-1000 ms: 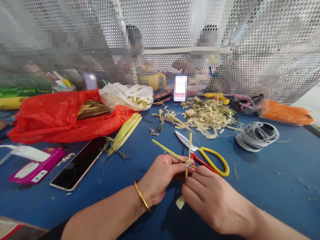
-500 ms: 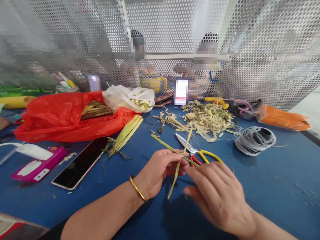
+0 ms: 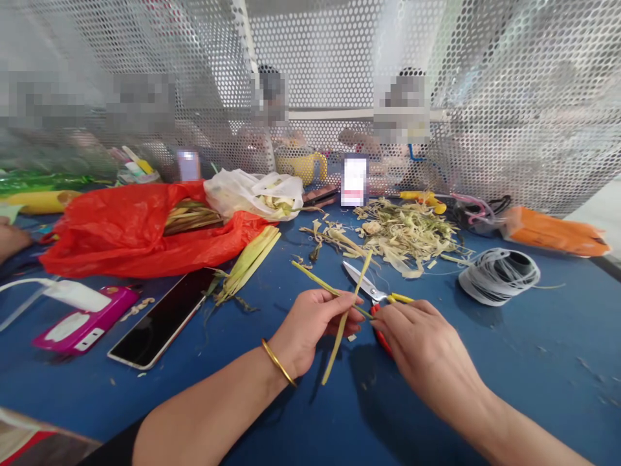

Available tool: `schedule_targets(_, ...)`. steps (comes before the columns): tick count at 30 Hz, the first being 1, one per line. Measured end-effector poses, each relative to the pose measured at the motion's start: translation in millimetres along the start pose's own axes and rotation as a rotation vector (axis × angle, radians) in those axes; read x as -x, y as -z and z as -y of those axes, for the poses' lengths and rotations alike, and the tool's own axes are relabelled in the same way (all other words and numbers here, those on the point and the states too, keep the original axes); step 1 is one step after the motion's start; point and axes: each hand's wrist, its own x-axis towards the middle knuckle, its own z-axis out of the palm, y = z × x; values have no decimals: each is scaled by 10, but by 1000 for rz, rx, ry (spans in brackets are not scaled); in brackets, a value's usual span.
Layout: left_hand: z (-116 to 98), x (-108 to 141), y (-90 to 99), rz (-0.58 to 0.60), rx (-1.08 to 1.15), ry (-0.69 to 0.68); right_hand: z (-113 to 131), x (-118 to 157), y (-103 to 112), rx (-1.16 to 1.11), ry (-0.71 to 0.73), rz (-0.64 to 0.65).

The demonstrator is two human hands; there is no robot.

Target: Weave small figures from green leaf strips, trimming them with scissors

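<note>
Two narrow yellow-green leaf strips (image 3: 334, 349) cross each other above the blue table. My left hand (image 3: 315, 330) pinches them near the crossing, thumb on top. My right hand (image 3: 422, 349) has its fingers closed on the right end of the slanting strip; the fingertips are partly hidden. Scissors (image 3: 366, 283) with red and yellow handles lie just behind, partly covered by my right hand. Farther left rests a bundle of pale green leaf strips (image 3: 250, 262).
A red plastic bag (image 3: 116, 239) and a white bag (image 3: 242, 194) hold plant material. Near them lie a phone (image 3: 160, 320) and a magenta power strip (image 3: 87, 320). Shredded scraps (image 3: 407, 230) and a thread spool (image 3: 499, 275) are at right. A perforated screen (image 3: 330, 58) stands behind.
My right hand has closed on the strip's right end and now covers more of the scissors' handles. My left hand keeps its pinch at the crossing. The view has shifted slightly.
</note>
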Motion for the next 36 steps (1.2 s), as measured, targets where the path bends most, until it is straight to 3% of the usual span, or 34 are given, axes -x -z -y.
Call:
schedule_targets(4, -30, 17, 13, 40, -12, 11, -46, -19, 17, 6, -31, 7)
schedule_targets(11, 23, -21, -17, -29, -13, -29, -76, 4, 34, 57, 29, -17)
schedule_targets(16, -22, 2, -17, 66, 14, 31, -142, -29, 46, 130, -8, -21)
schedule_targets(23, -48, 67, -29, 164, -13, 60, -162, -30, 33, 115, 64, -28)
schedule_targets(25, -72, 60, -5, 152, -39, 48, -193, -33, 71, 132, 46, -70)
schedule_targets(28, -125, 4, 62, -69, 11, -45, -243, -50, 129, 177, 40, -135)
schedule_targets(31, -177, -65, 139, -403, -13, -292, -264, -60, 152, 197, 78, -141)
schedule_targets(32, -191, -77, 158, -464, -82, -380, -265, -59, 153, 202, 95, -138)
schedule_targets(34, -206, -70, 177, -413, -298, -485, -258, -52, 147, 210, 126, -138)
schedule_targets(36, -198, -32, 167, -209, -521, -472, -243, -43, 137, 194, 154, -142)
